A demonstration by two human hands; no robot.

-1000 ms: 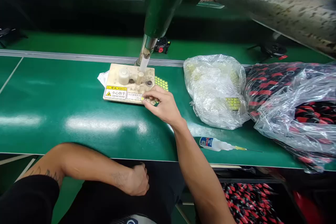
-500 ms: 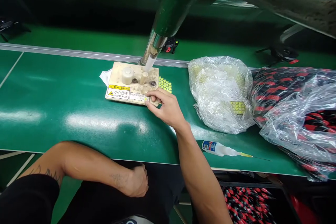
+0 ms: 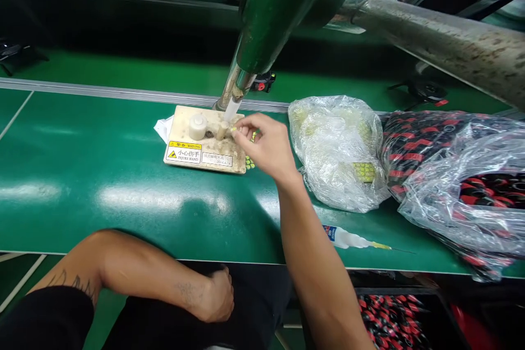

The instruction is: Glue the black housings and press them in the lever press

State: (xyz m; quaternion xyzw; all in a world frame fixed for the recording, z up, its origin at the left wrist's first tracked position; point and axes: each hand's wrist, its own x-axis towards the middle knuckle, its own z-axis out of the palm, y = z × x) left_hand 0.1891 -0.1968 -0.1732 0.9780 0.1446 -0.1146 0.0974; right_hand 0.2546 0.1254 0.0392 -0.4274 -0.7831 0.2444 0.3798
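Observation:
My right hand (image 3: 266,145) pinches a small round yellow piece (image 3: 233,129) between thumb and index finger. It is just right of the short cream post on the base plate (image 3: 184,120), under the press ram's white tip (image 3: 232,109). The plate carries a warning label (image 3: 184,152) and a larger white round block (image 3: 198,127). A sheet of yellow-green round pieces (image 3: 250,163) lies partly hidden behind the plate and hand. My left hand (image 3: 219,295) rests in my lap as a loose fist, with nothing visible in it.
The green press column (image 3: 270,11) rises above the plate. To the right lie a clear bag with yellow sheets (image 3: 336,147), a bag of red and black parts (image 3: 418,147) and a needle-tipped glue bottle (image 3: 348,237). Below the table edge is a bin of red-black parts (image 3: 389,317).
My right hand has moved up and away from the plate's front edge to beside the cream post, carrying the small yellow piece. My left hand stays in my lap. The view has shifted slightly.

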